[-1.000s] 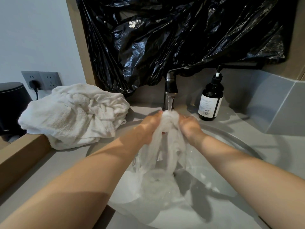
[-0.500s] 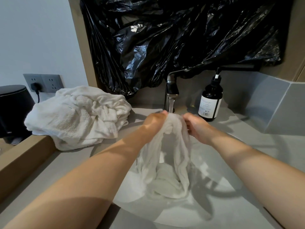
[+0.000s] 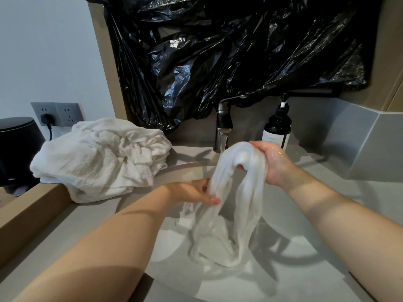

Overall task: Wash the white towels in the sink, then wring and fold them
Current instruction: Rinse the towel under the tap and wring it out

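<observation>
risk splash: tap (image 3: 223, 127) running beside the bunched top of wet towel (image 3: 231, 192); likely spray onto soap bottle (image 3: 278, 129) if lifted higher.
risk slip: soaked cloth looks heavy; could slide from a loose grip.
risk drips: towel pile (image 3: 98, 160) near on the left counter, may get wet.
right hand (image 3: 272, 162): raised by the stream, fingers curled over the top fold.
left hand (image 3: 192, 191): lower, thumb and fingers wrapped round the left strand.
towel location: hanging over sink (image 3: 283, 269), lower end in the basin.
</observation>
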The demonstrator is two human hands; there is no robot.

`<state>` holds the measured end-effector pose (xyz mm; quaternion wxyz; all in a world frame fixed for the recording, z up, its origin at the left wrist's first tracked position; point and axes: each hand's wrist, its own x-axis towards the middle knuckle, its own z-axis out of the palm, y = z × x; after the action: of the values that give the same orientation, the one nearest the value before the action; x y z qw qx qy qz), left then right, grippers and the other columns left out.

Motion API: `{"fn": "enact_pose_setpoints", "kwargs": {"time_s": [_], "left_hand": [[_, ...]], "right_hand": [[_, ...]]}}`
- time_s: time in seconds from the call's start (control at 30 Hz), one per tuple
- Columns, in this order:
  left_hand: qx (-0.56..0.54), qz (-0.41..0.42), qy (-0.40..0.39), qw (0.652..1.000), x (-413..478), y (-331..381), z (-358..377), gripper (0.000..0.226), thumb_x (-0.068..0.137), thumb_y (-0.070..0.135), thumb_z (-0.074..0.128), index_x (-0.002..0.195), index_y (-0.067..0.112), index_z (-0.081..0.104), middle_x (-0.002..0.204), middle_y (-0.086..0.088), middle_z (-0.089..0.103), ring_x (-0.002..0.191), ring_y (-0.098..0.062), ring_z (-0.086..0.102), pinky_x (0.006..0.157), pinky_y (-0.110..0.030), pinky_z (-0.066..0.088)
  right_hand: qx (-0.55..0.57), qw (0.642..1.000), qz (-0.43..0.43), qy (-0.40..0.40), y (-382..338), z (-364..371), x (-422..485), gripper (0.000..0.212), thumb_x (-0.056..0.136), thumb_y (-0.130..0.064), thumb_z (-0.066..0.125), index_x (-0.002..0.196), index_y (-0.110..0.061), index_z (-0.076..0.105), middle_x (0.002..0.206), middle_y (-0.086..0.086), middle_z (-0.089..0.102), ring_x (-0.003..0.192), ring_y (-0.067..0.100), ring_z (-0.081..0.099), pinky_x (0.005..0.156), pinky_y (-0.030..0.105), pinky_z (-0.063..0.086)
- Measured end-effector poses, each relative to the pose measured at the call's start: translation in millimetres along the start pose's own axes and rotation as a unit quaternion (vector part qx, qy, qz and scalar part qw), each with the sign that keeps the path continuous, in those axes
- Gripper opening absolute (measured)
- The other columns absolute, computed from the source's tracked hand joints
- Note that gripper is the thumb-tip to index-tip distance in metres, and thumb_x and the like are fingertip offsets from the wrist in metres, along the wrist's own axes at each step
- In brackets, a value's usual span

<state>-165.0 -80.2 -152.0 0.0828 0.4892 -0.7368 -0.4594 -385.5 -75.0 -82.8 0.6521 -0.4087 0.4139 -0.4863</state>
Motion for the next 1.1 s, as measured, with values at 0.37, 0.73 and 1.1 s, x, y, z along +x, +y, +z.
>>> {"fn": "enact_pose_setpoints", "kwargs": {"time_s": [0.37, 0.73, 1.1], "left_hand": [[-0.417, 0.026, 0.179, 0.891, 7.1, 3.2, -19.5, 0.068, 0.061, 0.022, 0.07, 0.122, -0.006, 0.06, 0.101, -0.02, 0.067, 0.089, -0.031, 0.065, 0.09, -0.043, 0.05], [-0.484, 0.006, 0.088, 0.871, 0.2, 41.5, -6.2, 0.063, 0.093, 0.059, 0.039, 0.115, 0.006, 0.067, 0.106, -0.013, 0.069, 0.097, -0.027, 0.063, 0.086, -0.037, 0.048], [-0.521, -0.024, 0.165, 0.837, 19.7, 46.0, 6.4, 0.038, 0.098, 0.023, 0.039, 0.068, 0.009, 0.06, 0.061, -0.005, 0.058, 0.052, -0.018, 0.058, 0.05, -0.021, 0.047]], "right_hand": [[-0.184, 0.971, 0.149, 0.017, 10.6, -30.7, 8.9, 0.029, 0.091, -0.009, 0.044, 0.114, 0.006, 0.052, 0.093, 0.025, 0.066, 0.074, 0.038, 0.067, 0.065, 0.048, 0.058], [-0.125, 0.991, 0.034, 0.034, 30.8, -5.7, 19.5, 0.027, 0.096, -0.033, 0.054, 0.096, -0.01, 0.068, 0.08, 0.005, 0.071, 0.068, 0.015, 0.068, 0.067, 0.027, 0.054], [-0.437, 0.873, -0.137, 0.167, 67.1, 38.2, 28.6, 0.047, 0.103, -0.039, 0.036, 0.073, -0.011, 0.059, 0.077, 0.006, 0.06, 0.074, 0.022, 0.051, 0.067, 0.029, 0.036]]}}
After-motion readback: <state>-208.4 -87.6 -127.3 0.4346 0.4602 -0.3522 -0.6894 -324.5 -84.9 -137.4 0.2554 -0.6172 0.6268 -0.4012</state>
